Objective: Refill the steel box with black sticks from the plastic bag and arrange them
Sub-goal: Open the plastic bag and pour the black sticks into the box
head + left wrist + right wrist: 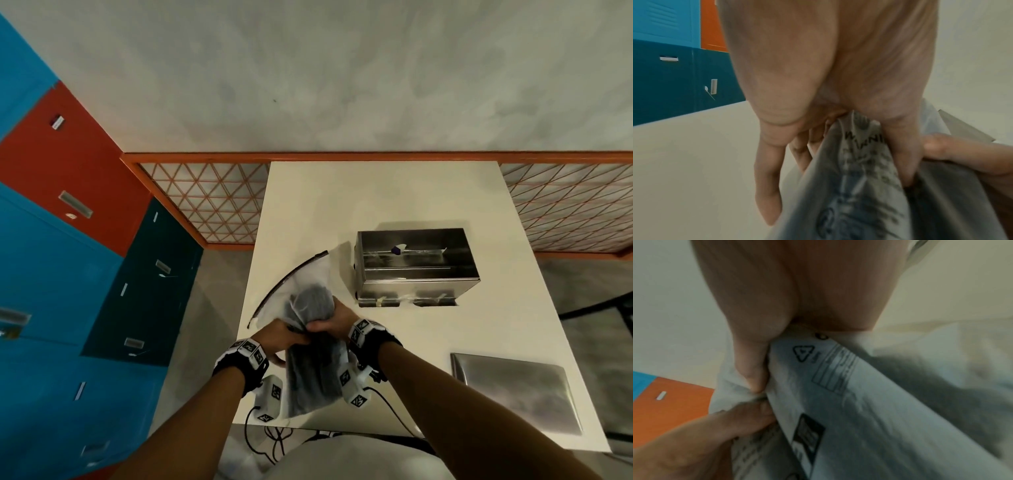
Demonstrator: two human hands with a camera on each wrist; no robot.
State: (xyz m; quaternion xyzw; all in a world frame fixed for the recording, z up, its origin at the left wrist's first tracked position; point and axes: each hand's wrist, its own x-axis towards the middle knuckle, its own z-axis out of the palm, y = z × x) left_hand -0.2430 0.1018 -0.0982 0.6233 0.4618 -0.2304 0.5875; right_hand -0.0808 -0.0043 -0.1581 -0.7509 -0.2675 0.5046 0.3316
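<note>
A translucent plastic bag [310, 363] full of black sticks [313, 303] is held above the near left part of the white table [342, 205]. My left hand [281, 337] grips the bag [855, 186] at its middle from the left. My right hand [330, 320] grips the same bag [869, 402] from the right, thumb pressed into the plastic. The bag's dark zip edge [284, 284] curves up to the left. The open steel box [416, 263] stands to the right of the bag, farther back on the table.
A flat steel lid [513, 390] lies at the near right of the table. Blue, red and dark teal lockers [68, 240] line the left side. An orange-framed mesh railing [205, 202] runs behind the table. Cables [270, 442] hang off the near edge.
</note>
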